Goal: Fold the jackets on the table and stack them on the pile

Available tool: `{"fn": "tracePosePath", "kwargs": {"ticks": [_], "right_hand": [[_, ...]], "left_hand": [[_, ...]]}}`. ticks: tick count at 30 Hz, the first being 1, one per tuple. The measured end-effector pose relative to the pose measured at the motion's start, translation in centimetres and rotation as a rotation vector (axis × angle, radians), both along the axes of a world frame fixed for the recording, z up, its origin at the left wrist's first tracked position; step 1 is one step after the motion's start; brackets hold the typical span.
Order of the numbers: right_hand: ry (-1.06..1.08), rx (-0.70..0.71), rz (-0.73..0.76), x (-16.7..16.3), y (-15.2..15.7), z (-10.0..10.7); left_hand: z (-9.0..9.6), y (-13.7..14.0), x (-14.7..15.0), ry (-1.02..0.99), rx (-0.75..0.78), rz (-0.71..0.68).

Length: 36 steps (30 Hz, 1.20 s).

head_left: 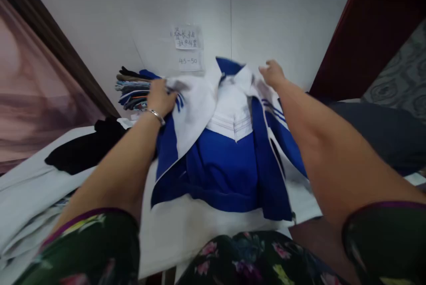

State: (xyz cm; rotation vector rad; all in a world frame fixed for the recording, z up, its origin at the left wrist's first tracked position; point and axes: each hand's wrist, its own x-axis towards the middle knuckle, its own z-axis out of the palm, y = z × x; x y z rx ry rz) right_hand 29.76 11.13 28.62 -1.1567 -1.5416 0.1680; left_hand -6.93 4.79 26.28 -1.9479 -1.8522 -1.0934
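Note:
A blue and white zip-up jacket [226,169] lies spread in front of me, its front parted and its collar toward the wall. The white upper lining and blue lower lining show between the front panels. My left hand [161,97], with a silver bangle at the wrist, is closed on the jacket's white shoulder near the blue stripes. At the opposite shoulder, my right hand [273,73] has its fingers closed against the white cloth; the fingertips are partly hidden. The jacket's hem falls loosely toward my body.
A stack of folded clothes [135,89] stands behind my left hand. Black cloth [89,147] lies on the left, and a dark grey pile [376,129] on the right. Paper notes [188,38] hang on the wall. White cloth [186,231] covers the table.

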Motion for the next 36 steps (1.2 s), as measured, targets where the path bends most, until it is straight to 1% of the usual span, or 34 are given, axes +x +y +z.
{"fn": "tracePosePath", "kwargs": {"ticks": [1,2,3,5,6,7,8,9,11,12,14,17,19,21,23,25,27,29,30,33,35,36], "right_hand": [[0.006,-0.057,-0.023,-0.3,0.5,-2.5],[0.003,-0.094,-0.026,-0.6,0.2,-5.1],[-0.008,-0.141,-0.002,-1.1,-0.6,-7.9],[-0.037,-0.34,0.159,-1.8,-3.7,-13.6],[-0.041,-0.414,0.233,-2.0,-5.7,-16.3],[-0.046,-0.443,0.259,-2.0,-7.7,-18.8],[-0.051,-0.463,0.274,-1.8,-9.7,-21.0],[-0.049,-0.476,0.291,-1.4,-11.5,-22.9],[-0.005,-0.465,0.281,-0.4,-14.6,-25.8],[0.022,-0.448,0.242,0.1,-15.8,-26.7],[0.075,-0.46,0.17,0.9,-17.9,-27.9],[0.114,-0.545,0.144,1.0,-20.2,-28.8],[0.065,-0.564,0.143,0.5,-21.3,-29.0],[-0.04,-0.54,0.123,0.0,-21.9,-29.0],[-0.145,-0.521,0.106,-0.4,-22.1,-28.9],[-0.215,-0.512,0.106,-0.6,-22.2,-28.7],[-0.244,-0.504,0.12,-0.6,-22.2,-28.5],[-0.242,-0.503,0.134,-0.5,-22.3,-28.4],[-0.234,-0.506,0.139,-0.4,-22.4,-28.3],[-0.206,-0.512,0.148,-0.2,-22.5,-28.3],[-0.193,-0.509,0.163,-0.1,-22.4,-28.4],[-0.183,-0.508,0.172,0.0,-22.4,-28.5]], "left_hand": [[-2.5,0.8,0.2,0.006,-0.041,-0.007],[-5.1,1.0,0.4,0.018,-0.078,-0.028],[-7.8,0.7,0.6,0.054,-0.151,-0.099],[-13.1,-1.2,0.9,0.099,-0.297,-0.209],[-15.4,-2.5,1.0,0.118,-0.37,-0.24],[-17.4,-4.1,1.0,0.132,-0.434,-0.262],[-19.0,-5.6,1.0,0.15,-0.483,-0.275],[-20.2,-7.0,0.8,0.175,-0.492,-0.279],[-21.4,-9.5,0.4,0.236,-0.471,-0.242],[-21.6,-10.5,0.2,0.265,-0.445,-0.203],[-21.4,-12.2,-0.4,0.313,-0.392,-0.104],[-21.2,-13.8,-1.1,0.34,-0.381,0.04],[-21.3,-14.5,-1.5,0.322,-0.407,0.102],[-21.4,-14.9,-1.9,0.276,-0.429,0.166],[-21.1,-15.1,-2.1,0.219,-0.461,0.233],[-20.2,-15.1,-2.2,0.17,-0.53,0.282],[-18.7,-14.8,-2.1,0.147,-0.595,0.294],[-16.9,-14.3,-1.6,0.118,-0.619,0.276],[-16.0,-14.0,-1.1,0.088,-0.609,0.238],[-13.6,-13.0,1.4,-0.073,-0.551,0.025],[-13.1,-12.6,3.9,-0.147,-0.562,-0.156],[-13.2,-12.6,5.2,-0.155,-0.6,-0.241]]}}
